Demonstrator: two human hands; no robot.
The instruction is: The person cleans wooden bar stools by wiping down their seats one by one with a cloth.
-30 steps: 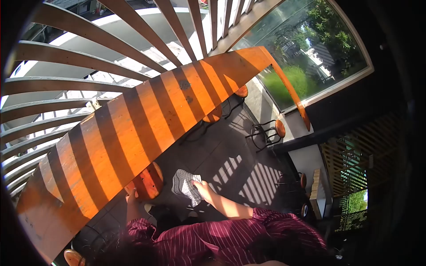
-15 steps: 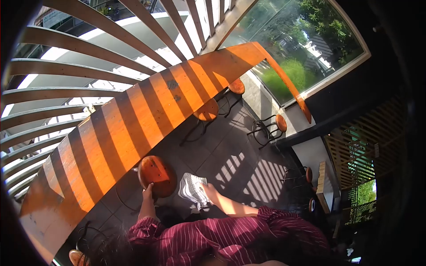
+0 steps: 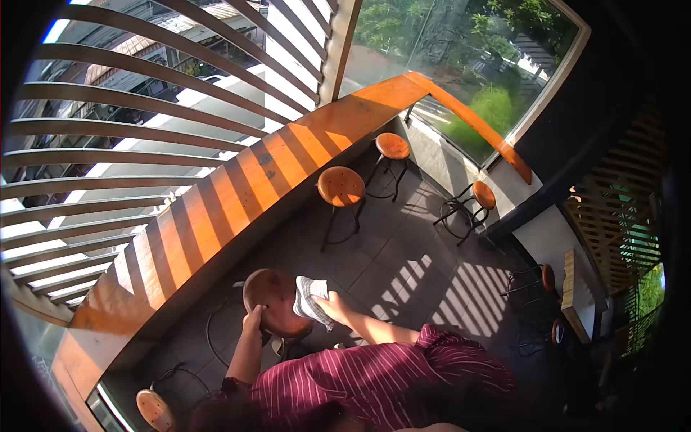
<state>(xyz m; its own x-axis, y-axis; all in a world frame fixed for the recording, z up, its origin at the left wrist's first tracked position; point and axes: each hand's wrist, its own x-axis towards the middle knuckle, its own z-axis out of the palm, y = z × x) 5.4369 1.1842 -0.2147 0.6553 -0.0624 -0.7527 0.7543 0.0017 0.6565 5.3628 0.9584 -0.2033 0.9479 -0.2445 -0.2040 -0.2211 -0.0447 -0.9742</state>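
A round wooden stool [image 3: 270, 288] with a reddish-brown seat stands just in front of me, its metal legs partly hidden. My left hand [image 3: 253, 319] grips the near left edge of its seat, thumb on top. In my right hand [image 3: 332, 308] is a white and grey striped cloth [image 3: 308, 297], bunched under the fingers. The cloth overlaps the right edge of the seat in this view.
A long orange wooden counter [image 3: 209, 216], striped with shadow, runs along the slatted railing [image 3: 144, 101]. Other stools [image 3: 341, 186] stand along it, one [image 3: 155, 410] at lower left. A window [image 3: 468, 65] and a side table [image 3: 576, 295] are on the right.
My right hand has brought the cloth left, from beside the stool to the edge of its seat. My left hand stays on the seat. The head view has shifted.
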